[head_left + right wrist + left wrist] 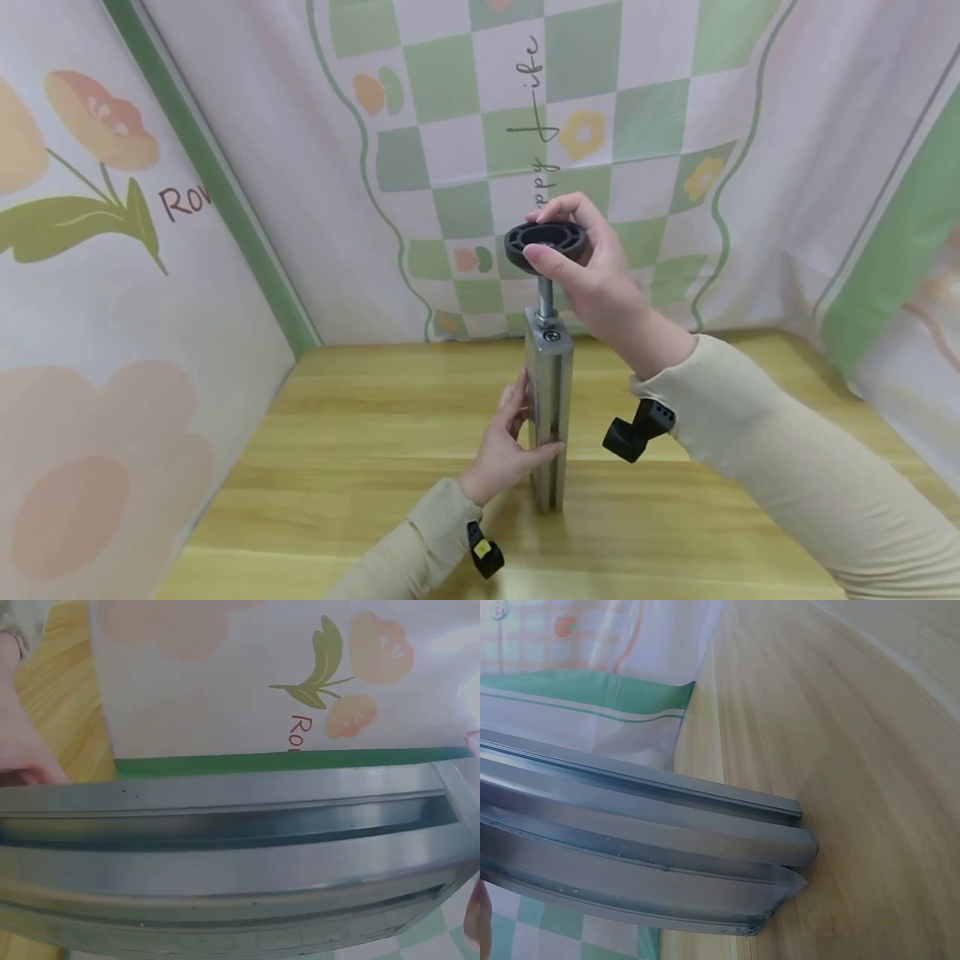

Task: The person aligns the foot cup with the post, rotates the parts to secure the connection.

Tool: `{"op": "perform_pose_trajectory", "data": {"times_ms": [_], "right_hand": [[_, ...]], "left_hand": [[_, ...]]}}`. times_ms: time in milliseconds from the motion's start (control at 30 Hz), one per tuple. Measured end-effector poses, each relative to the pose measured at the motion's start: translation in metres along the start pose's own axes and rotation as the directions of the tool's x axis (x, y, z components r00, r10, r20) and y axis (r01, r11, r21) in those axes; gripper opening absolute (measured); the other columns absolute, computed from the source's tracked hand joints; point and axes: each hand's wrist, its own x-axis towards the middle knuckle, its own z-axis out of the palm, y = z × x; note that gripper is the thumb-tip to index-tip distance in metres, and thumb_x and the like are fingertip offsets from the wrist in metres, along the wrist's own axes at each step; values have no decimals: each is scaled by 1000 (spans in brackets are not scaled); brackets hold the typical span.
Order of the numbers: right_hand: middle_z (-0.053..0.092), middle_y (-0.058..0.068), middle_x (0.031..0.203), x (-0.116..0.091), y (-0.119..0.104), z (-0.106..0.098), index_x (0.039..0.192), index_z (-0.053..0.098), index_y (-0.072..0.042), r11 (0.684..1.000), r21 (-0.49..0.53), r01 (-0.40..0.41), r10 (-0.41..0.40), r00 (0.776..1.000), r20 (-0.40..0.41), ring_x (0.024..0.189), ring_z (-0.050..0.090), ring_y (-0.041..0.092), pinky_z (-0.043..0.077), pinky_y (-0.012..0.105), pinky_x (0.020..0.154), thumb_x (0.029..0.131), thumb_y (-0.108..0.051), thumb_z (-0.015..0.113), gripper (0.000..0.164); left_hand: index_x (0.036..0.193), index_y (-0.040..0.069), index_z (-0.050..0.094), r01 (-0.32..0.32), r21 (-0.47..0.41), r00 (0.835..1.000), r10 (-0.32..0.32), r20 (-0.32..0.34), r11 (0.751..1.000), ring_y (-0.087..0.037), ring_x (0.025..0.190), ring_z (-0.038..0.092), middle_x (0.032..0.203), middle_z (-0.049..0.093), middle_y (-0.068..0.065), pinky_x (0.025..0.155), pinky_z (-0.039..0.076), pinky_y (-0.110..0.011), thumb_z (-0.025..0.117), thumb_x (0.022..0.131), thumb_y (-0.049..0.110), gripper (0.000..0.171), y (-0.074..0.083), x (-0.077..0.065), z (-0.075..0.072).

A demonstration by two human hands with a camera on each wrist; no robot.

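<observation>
A slotted metal profile (pixel 549 400) stands upright on the wooden table, capped by an end plate (pixel 552 337) with a screw in it. From that plate rises a threaded rod (pixel 546 293) carrying a round black leveling foot (pixel 545 242). My right hand (pixel 600 271) grips the foot by its rim, thumb on the upper face and fingers behind. Lower down, my left hand (pixel 504 450) holds the profile from the left, thumb across its near face. Up close in the left wrist view, the slotted profile (pixel 637 832) meets the tabletop; only a sliver of the hand shows there.
Below everything lies the wooden table (pixel 360 433). Printed curtains (pixel 442 125) with green checks hang behind it, and a flowered curtain (pixel 112 292) is at the left. Small black cameras (pixel 626 437) are strapped to the wrists.
</observation>
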Motion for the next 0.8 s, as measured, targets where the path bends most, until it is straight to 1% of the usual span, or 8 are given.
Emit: {"op": "perform_pose_trajectory", "data": {"times_ms": [100,167,267,400,500,633,767,800], "right_hand": [[51,5,111,-2,0,2,98,50,-16,987,-159,39,-47,998,-50,92,55,17,50,18,71,80,5,58,28],[52,4,109,-4,0,3,98,50,-13,959,-274,76,-103,991,-86,88,56,16,50,17,68,79,5,62,28],[51,2,103,-4,2,6,98,49,-7,911,-394,122,-189,973,-136,85,57,16,52,17,66,76,3,69,30],[49,-5,101,-4,4,9,97,48,0,863,-483,148,-266,946,-186,87,57,16,52,17,68,73,-1,75,36],[49,-4,100,-4,5,12,97,48,2,847,-505,167,-302,932,-199,88,55,16,51,17,70,71,-2,77,39],[49,4,102,-4,3,11,100,48,2,826,-541,158,-301,935,-186,92,53,13,50,17,74,70,-2,78,43],[49,3,106,-5,0,8,109,45,4,798,-592,111,-242,959,-147,94,52,10,48,17,78,70,-1,80,52],[50,3,107,-5,-1,7,111,44,4,801,-590,102,-221,966,-133,95,53,11,48,17,79,70,0,79,54]], "left_hand": [[150,40,6,13,-1,1000,-13,2,1000,-6,107,41,116,38,-23,92,42,-23,70,76,-10,110,1,-1,0],[151,37,6,23,-4,1000,-23,6,1000,-6,108,41,116,37,-23,93,42,-23,70,76,-10,109,1,-1,0],[153,31,5,37,-6,999,-37,4,999,-7,108,41,118,38,-23,93,42,-23,71,75,-10,109,1,0,0],[153,26,5,47,-6,999,-47,-2,999,-6,108,41,120,38,-23,93,41,-23,71,75,-9,108,0,0,-1],[153,24,5,49,0,999,-49,-1,999,-6,107,41,117,38,-23,93,41,-23,70,76,-9,107,-1,-1,-1],[153,23,5,53,14,999,-53,2,999,-5,104,41,112,38,-22,91,42,-22,70,77,-9,106,0,-1,0],[153,18,5,55,19,999,-55,4,998,-5,103,41,111,38,-21,89,42,-21,71,77,-8,104,1,-1,0],[153,15,4,50,20,999,-50,3,999,-5,103,40,111,38,-21,89,42,-21,71,77,-9,104,1,-1,0]]}}
